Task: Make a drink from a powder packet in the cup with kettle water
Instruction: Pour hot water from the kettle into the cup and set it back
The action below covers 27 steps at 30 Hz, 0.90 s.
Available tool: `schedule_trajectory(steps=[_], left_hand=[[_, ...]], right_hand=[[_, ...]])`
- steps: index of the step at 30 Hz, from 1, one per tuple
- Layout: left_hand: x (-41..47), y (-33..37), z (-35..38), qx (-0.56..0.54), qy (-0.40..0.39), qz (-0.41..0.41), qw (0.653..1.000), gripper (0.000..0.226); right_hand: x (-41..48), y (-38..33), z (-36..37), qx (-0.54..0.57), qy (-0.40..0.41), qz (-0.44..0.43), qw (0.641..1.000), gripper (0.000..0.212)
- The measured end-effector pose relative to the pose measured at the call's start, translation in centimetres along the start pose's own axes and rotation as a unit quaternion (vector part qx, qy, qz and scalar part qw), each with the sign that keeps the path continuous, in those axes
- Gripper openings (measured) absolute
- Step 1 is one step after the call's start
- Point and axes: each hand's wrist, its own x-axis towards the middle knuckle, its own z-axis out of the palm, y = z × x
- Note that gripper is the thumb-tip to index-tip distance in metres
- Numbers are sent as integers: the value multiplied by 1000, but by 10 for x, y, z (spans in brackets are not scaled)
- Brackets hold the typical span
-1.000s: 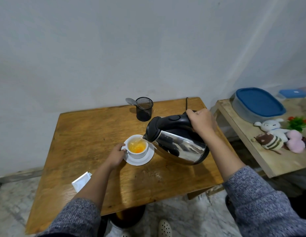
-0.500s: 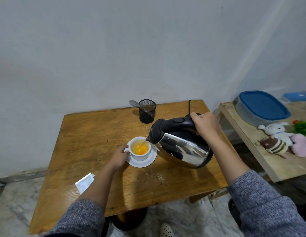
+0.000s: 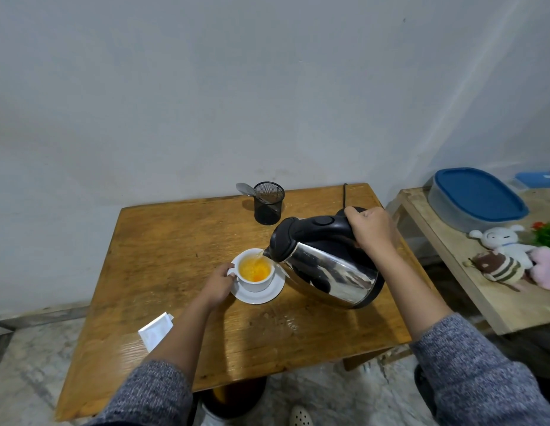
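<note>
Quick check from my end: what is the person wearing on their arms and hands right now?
Both arms wear a mottled grey knit sweater, the left sleeve and right sleeve pushed up so the forearms are bare. The left hand and right hand are bare: no gloves, and no watch or rings that I can see.

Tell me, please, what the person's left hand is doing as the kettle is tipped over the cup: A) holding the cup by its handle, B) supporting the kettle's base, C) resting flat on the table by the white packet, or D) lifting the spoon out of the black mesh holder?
A: the left hand grips the handle of the cup, which sits on its saucer, while the right hand tips the kettle.
</note>
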Motion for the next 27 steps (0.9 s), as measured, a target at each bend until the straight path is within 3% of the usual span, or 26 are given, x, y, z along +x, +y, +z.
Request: schedule_trajectory(steps=[27], left_hand=[[1, 0, -2, -6, 0, -11, 1000, 35]], right_hand=[[4, -2, 5, -2, -17, -15, 1000, 48]])
